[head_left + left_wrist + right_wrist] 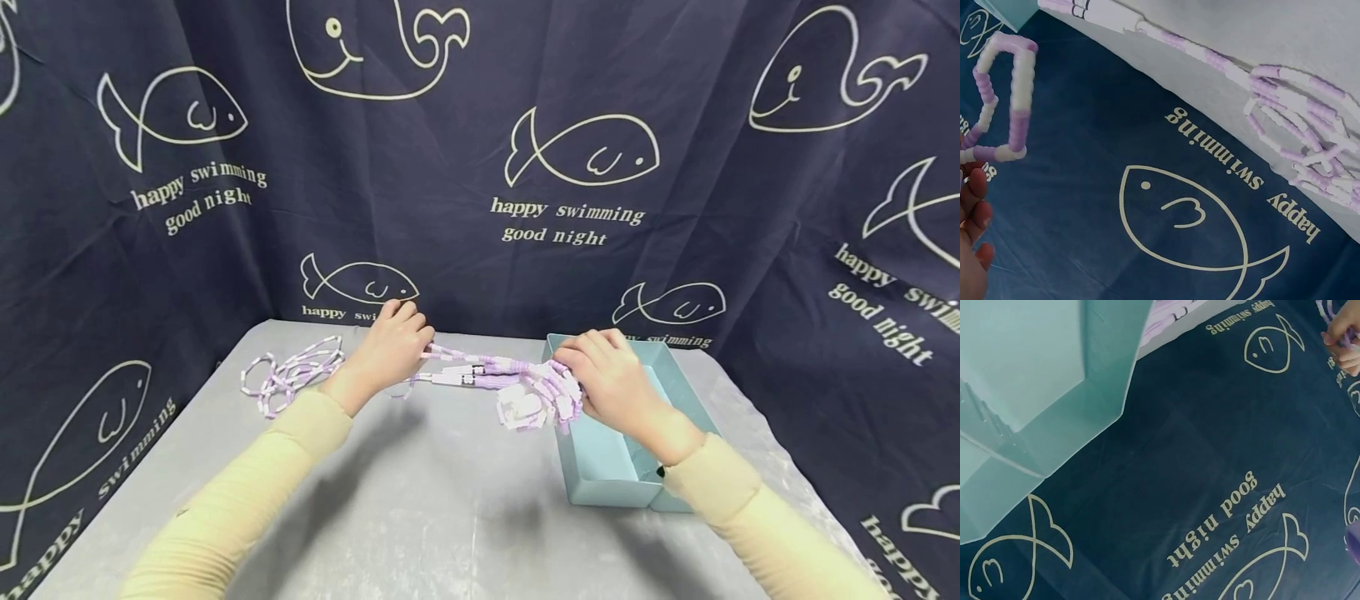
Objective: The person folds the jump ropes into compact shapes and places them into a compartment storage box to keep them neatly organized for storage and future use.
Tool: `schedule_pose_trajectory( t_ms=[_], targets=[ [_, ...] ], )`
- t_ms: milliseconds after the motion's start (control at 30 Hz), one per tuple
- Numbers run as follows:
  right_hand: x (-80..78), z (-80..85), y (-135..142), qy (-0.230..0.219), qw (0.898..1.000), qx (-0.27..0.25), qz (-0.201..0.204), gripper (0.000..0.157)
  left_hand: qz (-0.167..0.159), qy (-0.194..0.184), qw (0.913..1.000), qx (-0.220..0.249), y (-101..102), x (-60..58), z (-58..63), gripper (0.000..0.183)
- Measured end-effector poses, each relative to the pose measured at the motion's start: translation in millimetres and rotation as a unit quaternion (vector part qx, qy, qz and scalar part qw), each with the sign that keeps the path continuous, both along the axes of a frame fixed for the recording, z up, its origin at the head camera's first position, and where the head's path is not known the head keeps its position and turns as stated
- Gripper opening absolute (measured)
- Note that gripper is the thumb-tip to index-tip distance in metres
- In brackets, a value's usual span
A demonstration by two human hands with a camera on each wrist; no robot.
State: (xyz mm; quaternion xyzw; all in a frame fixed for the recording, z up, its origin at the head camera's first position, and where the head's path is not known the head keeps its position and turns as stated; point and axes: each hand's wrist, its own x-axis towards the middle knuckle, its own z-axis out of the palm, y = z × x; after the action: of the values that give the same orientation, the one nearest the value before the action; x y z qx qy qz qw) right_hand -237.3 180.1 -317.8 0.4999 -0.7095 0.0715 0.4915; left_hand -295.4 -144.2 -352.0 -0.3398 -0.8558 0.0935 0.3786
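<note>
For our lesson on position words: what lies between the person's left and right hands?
In the head view, white-and-purple handles and a beaded cord bundle lie between the left hand and the right hand.

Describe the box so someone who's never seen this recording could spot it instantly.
Start at the grey table and look along its right side. There, partly hidden by the right hand in the head view, sits the box. It is pale blue, open-topped and straight-walled, unlike the lilac-and-white beaded rope nearby.
</note>
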Motion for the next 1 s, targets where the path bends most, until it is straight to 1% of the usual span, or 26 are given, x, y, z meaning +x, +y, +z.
schedule_pose_trajectory(
  t_ms=[200, 333, 433, 533, 633, 733, 867, 1000],
  targets=[
    [3.5, 4.9, -4, -0.014, 1.000, -0.026, 0.001, 0.015, 0.002, -0.018, 0.9998, -0.009, 9, 0.8, -1.8, 0.026],
    [5.2, 6.3, -7, -0.030, 0.999, -0.041, -0.015, 0.020, 0.003, -0.029, 0.9995, -0.009, 14, 3.5, -7.0, 0.035],
    [5.0, 6.2, -7, -0.038, 0.997, -0.056, -0.030, 0.024, -0.008, -0.052, 0.9985, 0.013, 14, 6.1, -12.3, 0.042],
    [3.8, 5.8, -5, -0.036, 0.996, -0.070, -0.043, 0.027, -0.038, -0.082, 0.9945, 0.053, 11, 8.5, -17.8, 0.044],
    [2.6, 5.8, -3, -0.034, 0.995, -0.078, -0.052, 0.028, -0.075, -0.110, 0.9852, 0.108, 7, 10.3, -22.4, 0.048],
    [2.0, 6.3, 0, -0.032, 0.995, -0.079, -0.054, 0.026, -0.087, -0.135, 0.9725, 0.168, 4, 11.0, -25.9, 0.052],
    [1.9, 5.8, 3, -0.035, 0.995, -0.075, -0.055, 0.024, -0.077, -0.178, 0.9538, 0.229, -2, 11.7, -28.7, 0.054],
    [1.6, 4.6, 4, -0.041, 0.995, -0.077, -0.056, 0.024, -0.064, -0.232, 0.9353, 0.259, -8, 11.1, -33.0, 0.050]
  ],
)
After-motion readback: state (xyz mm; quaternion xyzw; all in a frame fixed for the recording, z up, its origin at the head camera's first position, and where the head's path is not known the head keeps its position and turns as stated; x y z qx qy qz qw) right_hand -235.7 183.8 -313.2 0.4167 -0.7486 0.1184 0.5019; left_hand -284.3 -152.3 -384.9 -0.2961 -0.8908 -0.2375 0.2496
